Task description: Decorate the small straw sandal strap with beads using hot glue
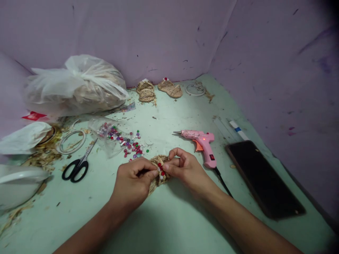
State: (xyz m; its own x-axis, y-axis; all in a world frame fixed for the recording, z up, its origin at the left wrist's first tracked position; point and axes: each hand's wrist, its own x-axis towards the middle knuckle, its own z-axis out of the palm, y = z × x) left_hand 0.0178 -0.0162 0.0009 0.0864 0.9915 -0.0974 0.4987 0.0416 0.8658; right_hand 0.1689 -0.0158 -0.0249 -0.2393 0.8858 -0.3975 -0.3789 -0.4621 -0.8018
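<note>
A small woven straw sandal [159, 173] with red and white beads on its strap lies on the pale green table, held between both hands. My left hand [134, 183] is closed around its left side, thumb and fingertips pinching at the beads. My right hand [182, 168] pinches the strap from the right, fingers curled. Just behind my hands, loose coloured beads [134, 147] spill from a clear plastic bag [106, 135]. A pink glue gun [202, 144] lies right of my right hand, its red light on.
Black-handled scissors [78, 165] lie to the left beside a white ring [72, 141]. A large plastic bag of straw [76, 86] sits at the back left. Finished straw sandals [158, 90] rest by the wall. A dark phone [265, 178] and glue sticks [230, 128] lie right.
</note>
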